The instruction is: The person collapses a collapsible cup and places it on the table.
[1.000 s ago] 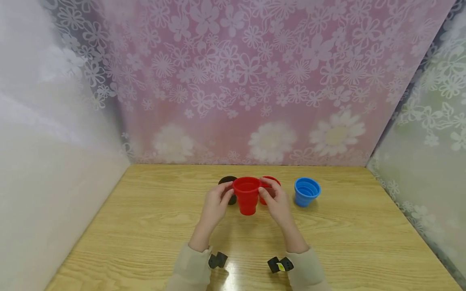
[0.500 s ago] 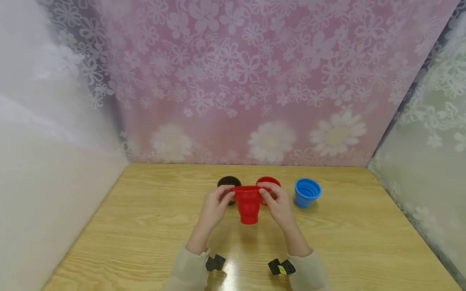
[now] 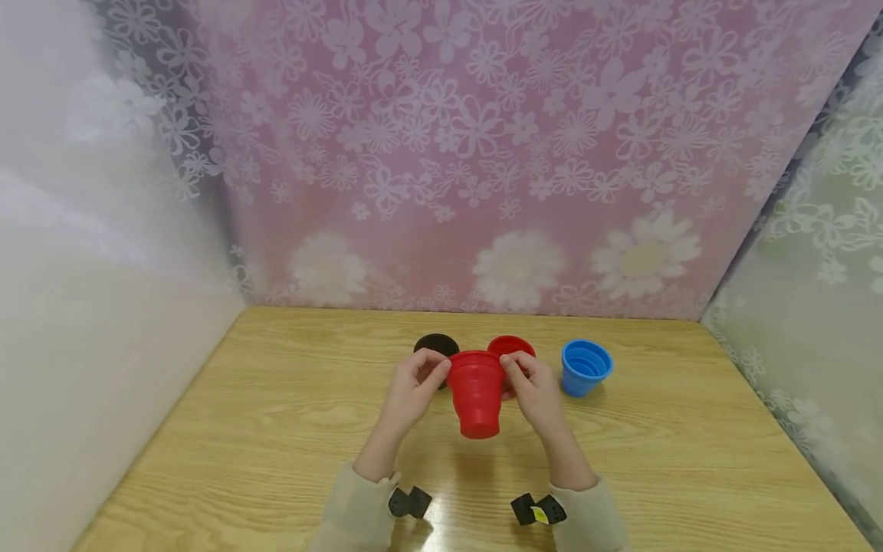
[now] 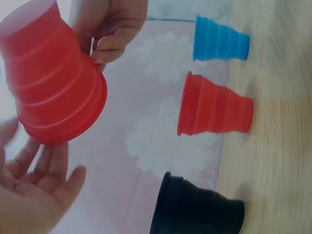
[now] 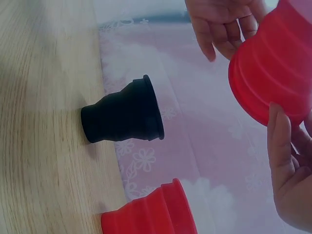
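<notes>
A red collapsible cup is held up above the table between both hands, tilted so its base points toward the camera. My left hand pinches the rim on the left side. On the opposite side my right hand pinches the rim between thumb and fingers. Ringed folds show along the cup's wall in the left wrist view. Behind the hands stand a black cup and a second red cup, both partly covered in the head view.
A blue cup stands upright on the wooden table, right of the second red cup. A flowered pink backdrop rises at the table's back edge, with pale walls on both sides.
The held red cup has tipped, its mouth turning away and its base swinging toward the camera. It has also come slightly lower and nearer. Both hands keep their grip on the rim.
</notes>
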